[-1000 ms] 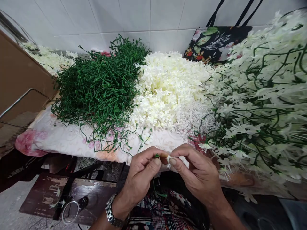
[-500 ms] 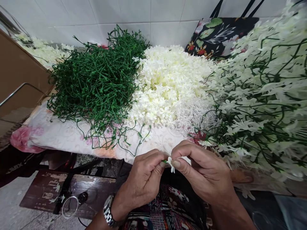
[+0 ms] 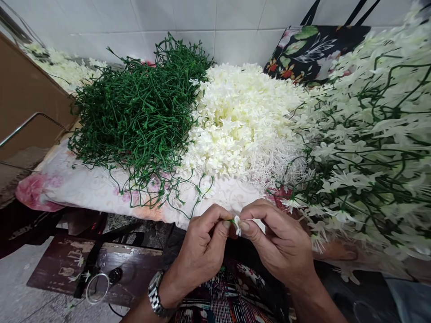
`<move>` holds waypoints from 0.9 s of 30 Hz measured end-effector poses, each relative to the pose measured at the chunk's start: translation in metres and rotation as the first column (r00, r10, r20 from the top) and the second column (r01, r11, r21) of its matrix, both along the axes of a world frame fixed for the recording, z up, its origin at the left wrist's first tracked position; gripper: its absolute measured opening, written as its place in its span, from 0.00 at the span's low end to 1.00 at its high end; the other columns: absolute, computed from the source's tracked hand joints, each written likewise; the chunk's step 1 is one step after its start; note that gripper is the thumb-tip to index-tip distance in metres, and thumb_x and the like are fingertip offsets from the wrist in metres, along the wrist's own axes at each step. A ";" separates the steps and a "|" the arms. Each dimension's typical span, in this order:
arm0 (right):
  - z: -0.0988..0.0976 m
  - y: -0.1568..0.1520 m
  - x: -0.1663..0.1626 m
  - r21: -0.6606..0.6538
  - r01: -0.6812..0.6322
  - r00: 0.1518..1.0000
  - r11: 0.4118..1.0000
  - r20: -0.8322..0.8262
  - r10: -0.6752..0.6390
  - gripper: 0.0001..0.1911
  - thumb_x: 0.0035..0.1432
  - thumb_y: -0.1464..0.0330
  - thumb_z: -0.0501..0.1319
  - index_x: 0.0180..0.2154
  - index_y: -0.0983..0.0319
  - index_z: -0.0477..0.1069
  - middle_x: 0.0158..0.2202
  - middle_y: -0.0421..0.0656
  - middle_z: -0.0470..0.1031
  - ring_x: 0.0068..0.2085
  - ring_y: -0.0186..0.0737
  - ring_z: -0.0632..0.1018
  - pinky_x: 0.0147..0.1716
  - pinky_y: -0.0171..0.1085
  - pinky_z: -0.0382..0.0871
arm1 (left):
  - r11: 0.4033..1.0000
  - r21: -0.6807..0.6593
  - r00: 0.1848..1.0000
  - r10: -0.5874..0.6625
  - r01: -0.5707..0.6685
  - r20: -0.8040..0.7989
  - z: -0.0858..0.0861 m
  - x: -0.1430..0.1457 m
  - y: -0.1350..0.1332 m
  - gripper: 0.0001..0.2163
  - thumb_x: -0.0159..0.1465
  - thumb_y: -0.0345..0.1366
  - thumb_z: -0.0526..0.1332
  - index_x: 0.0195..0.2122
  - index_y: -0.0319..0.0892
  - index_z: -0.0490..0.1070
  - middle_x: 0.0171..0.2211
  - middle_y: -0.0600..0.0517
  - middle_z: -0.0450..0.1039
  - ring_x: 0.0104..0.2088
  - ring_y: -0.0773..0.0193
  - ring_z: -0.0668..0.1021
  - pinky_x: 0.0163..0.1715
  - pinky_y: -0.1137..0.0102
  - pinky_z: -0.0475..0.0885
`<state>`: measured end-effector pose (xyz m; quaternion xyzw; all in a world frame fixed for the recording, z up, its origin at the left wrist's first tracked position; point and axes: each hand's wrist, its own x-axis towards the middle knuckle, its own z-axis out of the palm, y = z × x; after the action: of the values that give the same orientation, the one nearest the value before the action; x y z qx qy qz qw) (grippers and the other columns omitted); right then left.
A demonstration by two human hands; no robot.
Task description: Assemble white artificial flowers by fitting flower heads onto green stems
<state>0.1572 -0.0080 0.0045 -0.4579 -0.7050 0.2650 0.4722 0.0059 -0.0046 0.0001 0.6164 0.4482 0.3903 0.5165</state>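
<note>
Low in the middle of the head view, my left hand [image 3: 208, 240] pinches a green plastic stem [image 3: 231, 220] between thumb and forefinger. At the stem's tip is a small white artificial flower [image 3: 237, 225], and my right hand [image 3: 281, 240] is closed on it with thumb and forefinger. The fingertips hide part of the flower. Beyond my hands lie a heap of green stems [image 3: 138, 107], a pile of cream-white flower heads [image 3: 232, 116] and a patch of thin white stamens [image 3: 278, 161]. Finished-looking flower sprays [image 3: 373, 148] are heaped at the right.
A floral cloth [image 3: 90, 193] covers the work surface. At the left stands a cardboard box [image 3: 33, 89]; at the back right, a black floral bag [image 3: 313, 54] leans against the tiled wall. Below left are a dark wooden bench [image 3: 131, 264] and a clear ring [image 3: 97, 288].
My hands stay close together around the flower, with the right fingers shifted slightly. The left fingers have shifted a little on the stem, and the camera view has moved slightly.
</note>
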 end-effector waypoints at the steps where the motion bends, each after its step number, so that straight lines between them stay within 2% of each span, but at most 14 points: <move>1: -0.001 0.000 -0.001 0.002 0.002 1.000 1.000 -0.005 -0.002 0.05 0.60 0.74 0.57 0.32 0.61 0.67 0.26 0.37 0.69 0.28 0.29 0.71 0.27 0.29 0.65 | 1.000 0.011 1.000 0.019 -0.019 0.009 0.000 0.001 0.001 0.07 0.65 0.31 0.54 0.29 0.41 0.67 0.22 0.57 0.67 0.22 0.72 0.68 0.23 0.78 0.64; 8: -0.006 0.001 -0.006 0.041 0.018 1.000 0.999 -0.004 -0.018 0.05 0.60 0.75 0.56 0.32 0.61 0.67 0.26 0.38 0.70 0.27 0.31 0.72 0.25 0.30 0.66 | 0.982 0.138 0.990 0.134 -0.127 -0.037 0.002 0.004 0.004 0.08 0.60 0.27 0.56 0.26 0.40 0.71 0.20 0.56 0.71 0.20 0.71 0.70 0.20 0.78 0.64; 16: -0.016 0.000 -0.006 -0.057 0.063 0.996 0.996 -0.054 -0.066 0.06 0.61 0.73 0.54 0.31 0.60 0.66 0.25 0.38 0.69 0.26 0.31 0.71 0.24 0.29 0.66 | 0.950 0.301 0.983 0.126 -0.082 -0.131 0.000 0.005 0.007 0.09 0.60 0.25 0.54 0.24 0.40 0.70 0.19 0.55 0.70 0.19 0.71 0.69 0.20 0.77 0.64; 27: -0.024 0.001 -0.008 -0.091 0.041 0.989 0.995 -0.135 -0.053 0.05 0.61 0.72 0.54 0.32 0.60 0.65 0.25 0.37 0.68 0.25 0.31 0.70 0.23 0.29 0.65 | 0.922 0.380 0.972 0.153 -0.076 -0.176 -0.006 0.010 0.007 0.09 0.60 0.24 0.53 0.25 0.39 0.68 0.18 0.56 0.65 0.19 0.71 0.67 0.20 0.77 0.62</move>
<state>0.1493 -0.0073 -0.0193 -0.4754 -0.6477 0.3154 0.5051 0.0157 0.0025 -0.0060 0.7120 0.4519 0.4328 0.3187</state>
